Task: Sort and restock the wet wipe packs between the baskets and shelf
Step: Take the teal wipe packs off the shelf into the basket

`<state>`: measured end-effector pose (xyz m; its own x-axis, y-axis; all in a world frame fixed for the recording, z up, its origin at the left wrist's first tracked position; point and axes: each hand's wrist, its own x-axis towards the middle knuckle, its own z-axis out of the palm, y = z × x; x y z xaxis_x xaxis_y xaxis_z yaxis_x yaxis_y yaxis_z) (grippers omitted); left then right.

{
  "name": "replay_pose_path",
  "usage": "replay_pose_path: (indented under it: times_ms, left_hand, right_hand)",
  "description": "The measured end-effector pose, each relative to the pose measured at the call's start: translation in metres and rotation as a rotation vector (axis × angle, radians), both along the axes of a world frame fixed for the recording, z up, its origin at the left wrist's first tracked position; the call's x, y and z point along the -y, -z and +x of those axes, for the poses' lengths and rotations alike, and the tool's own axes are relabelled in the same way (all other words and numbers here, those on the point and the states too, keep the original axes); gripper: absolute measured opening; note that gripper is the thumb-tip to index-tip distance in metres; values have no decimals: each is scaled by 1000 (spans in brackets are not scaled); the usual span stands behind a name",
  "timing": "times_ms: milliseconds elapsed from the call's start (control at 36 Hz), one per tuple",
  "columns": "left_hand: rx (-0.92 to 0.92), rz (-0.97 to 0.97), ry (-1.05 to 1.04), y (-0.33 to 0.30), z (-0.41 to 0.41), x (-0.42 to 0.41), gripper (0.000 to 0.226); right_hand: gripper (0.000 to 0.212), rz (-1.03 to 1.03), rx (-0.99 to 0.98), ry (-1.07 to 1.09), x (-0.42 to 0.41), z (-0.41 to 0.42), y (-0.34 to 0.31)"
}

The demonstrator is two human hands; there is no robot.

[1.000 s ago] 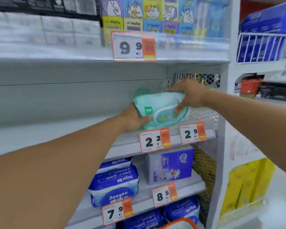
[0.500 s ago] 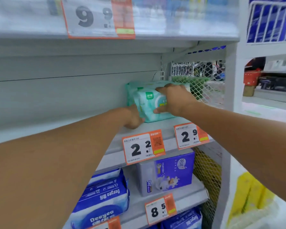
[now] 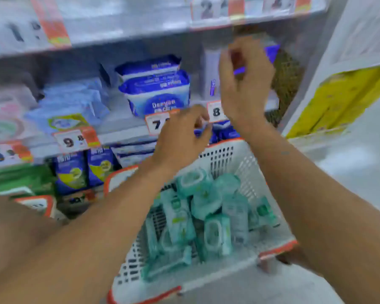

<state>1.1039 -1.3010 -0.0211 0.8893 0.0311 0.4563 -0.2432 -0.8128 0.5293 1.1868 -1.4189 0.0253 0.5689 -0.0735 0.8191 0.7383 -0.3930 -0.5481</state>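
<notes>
I am seeing both hands, left hand and right hand, hovering empty above the basket, fingers loosely curled. Many wet wipe packs are lying in it, awaiting shelving.

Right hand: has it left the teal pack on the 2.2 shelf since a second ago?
Yes. The right hand holds nothing and has dropped below that shelf edge, now in front of the next shelf down, above the white basket of teal packs.
</notes>
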Motion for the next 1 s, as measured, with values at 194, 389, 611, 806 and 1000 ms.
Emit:
replay_pose_path:
  times_ms: [194,389,611,806,1000]
  left_hand:
    - [-1159,288,-4,171,-119,-44,82]
    - [-1359,221,88,163,-124,-46,79]
    - [-1380,119,75,170,-119,-42,77]
    - [-1420,-284,-72,167,-118,-42,107]
    - [-1195,-906,-178,160,-112,-42,64]
  right_hand:
    - [39,-1100,-997,-223,24,-95,198]
    - [75,-1468,-1237,-254,30,-124,213]
    - [73,-1382,-1375,-329,-4,-144,230]
    - [85,-1013,-1744,-438,-6,-126,218]
    - [34,122,-1796,-636,4,-99,199]
